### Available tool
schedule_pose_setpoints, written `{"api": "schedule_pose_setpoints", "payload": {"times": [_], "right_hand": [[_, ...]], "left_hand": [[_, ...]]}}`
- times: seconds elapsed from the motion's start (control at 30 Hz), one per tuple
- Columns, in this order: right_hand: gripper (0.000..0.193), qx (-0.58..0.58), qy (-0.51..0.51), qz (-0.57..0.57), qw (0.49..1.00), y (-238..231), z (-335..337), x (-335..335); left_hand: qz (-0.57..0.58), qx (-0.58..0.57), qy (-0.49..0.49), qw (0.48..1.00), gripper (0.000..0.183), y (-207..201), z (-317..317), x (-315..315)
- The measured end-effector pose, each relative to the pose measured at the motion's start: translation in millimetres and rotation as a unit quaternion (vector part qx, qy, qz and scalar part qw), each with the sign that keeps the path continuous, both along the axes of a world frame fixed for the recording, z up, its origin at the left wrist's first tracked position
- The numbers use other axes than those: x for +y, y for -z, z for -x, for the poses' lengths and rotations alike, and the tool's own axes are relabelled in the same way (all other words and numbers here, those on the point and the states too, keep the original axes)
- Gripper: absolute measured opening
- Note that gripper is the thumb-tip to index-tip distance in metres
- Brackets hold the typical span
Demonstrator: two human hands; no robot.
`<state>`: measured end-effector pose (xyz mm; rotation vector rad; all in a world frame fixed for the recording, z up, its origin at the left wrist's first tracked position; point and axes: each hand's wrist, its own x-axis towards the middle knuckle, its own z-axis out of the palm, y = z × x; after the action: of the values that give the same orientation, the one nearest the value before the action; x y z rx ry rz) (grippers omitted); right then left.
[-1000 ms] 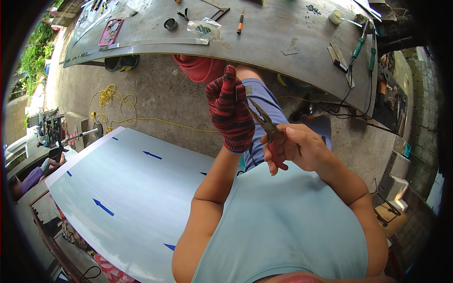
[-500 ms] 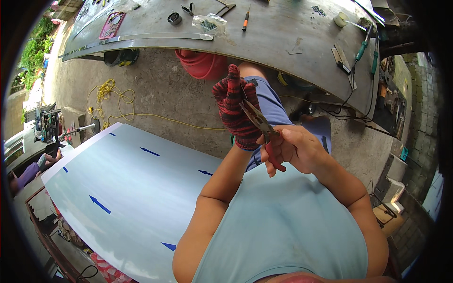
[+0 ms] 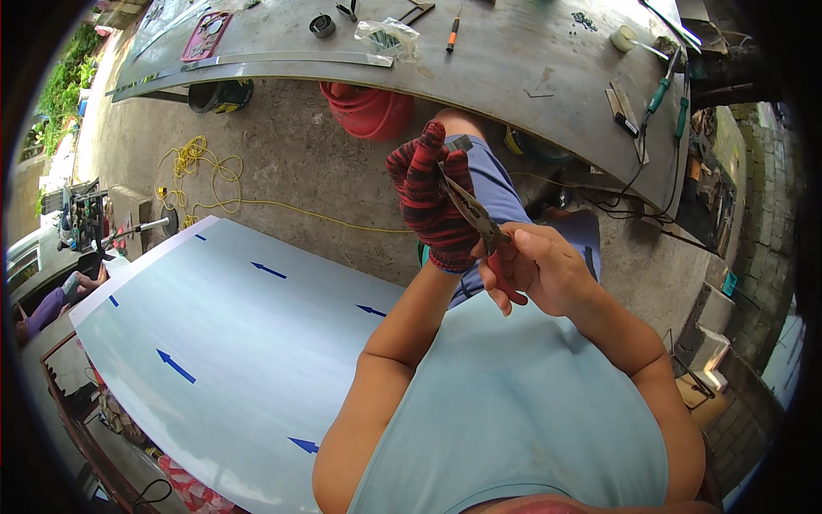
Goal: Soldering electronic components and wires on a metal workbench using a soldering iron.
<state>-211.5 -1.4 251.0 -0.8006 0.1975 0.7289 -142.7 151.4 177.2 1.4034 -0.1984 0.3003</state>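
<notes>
My left hand [image 3: 431,201], in a red and black striped knit glove, is raised in front of me with its fingers curled together. Something small and dark shows by its fingertips, too unclear to name. My bare right hand [image 3: 541,267] is closed on a pair of long-nose pliers [image 3: 485,228] with red handles. The jaws reach up to the left, against the gloved fingers. What lies between the jaw tips is hidden by the glove.
Ahead stands a metal-topped table [image 3: 514,68] with a screwdriver [image 3: 453,34], a plastic bag [image 3: 387,38], a pink tray [image 3: 206,37] and a soldering iron [image 3: 658,92]. A red bucket [image 3: 368,111] sits beneath. A yellow cord [image 3: 193,163] and a pale arrow-marked sheet [image 3: 240,343] lie left.
The pliers have tilted slightly, their handles shifting a little right and their jaws turning against the glove. Both hands stay almost in place. The view has shifted slightly.
</notes>
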Motion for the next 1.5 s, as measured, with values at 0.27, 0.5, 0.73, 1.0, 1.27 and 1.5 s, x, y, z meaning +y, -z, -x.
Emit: {"api": "schedule_pose_setpoints", "payload": {"times": [0.27,0.5,0.73,1.0,1.27,1.5], "right_hand": [[0.048,0.031,0.006,0.053,0.998,-2.1,-3.9,-36.5],[0.048,0.017,-0.058,0.072,0.996,1.3,4.6,-56.7],[0.049,-0.006,-0.061,0.065,0.996,0.7,8.9,-65.4],[0.047,-0.017,-0.051,0.060,0.997,9.8,11.0,-71.8],[0.046,0.007,-0.030,0.069,0.997,7.6,13.0,-75.8],[0.047,0.017,-0.038,0.066,0.997,9.5,13.2,-78.8]], "left_hand": [[0.077,0.011,0.180,0.981,0.048,11.8,-14.7,39.0],[0.082,0.042,0.297,0.951,0.010,9.4,-15.4,41.3],[0.094,0.071,0.267,0.956,0.005,12.1,-7.5,29.2],[0.133,0.093,0.258,0.952,0.006,10.4,-2.1,15.5],[0.135,0.096,0.280,0.946,0.013,16.3,-2.3,11.6],[0.161,0.092,0.291,0.939,0.021,12.3,-1.6,8.4]]}}
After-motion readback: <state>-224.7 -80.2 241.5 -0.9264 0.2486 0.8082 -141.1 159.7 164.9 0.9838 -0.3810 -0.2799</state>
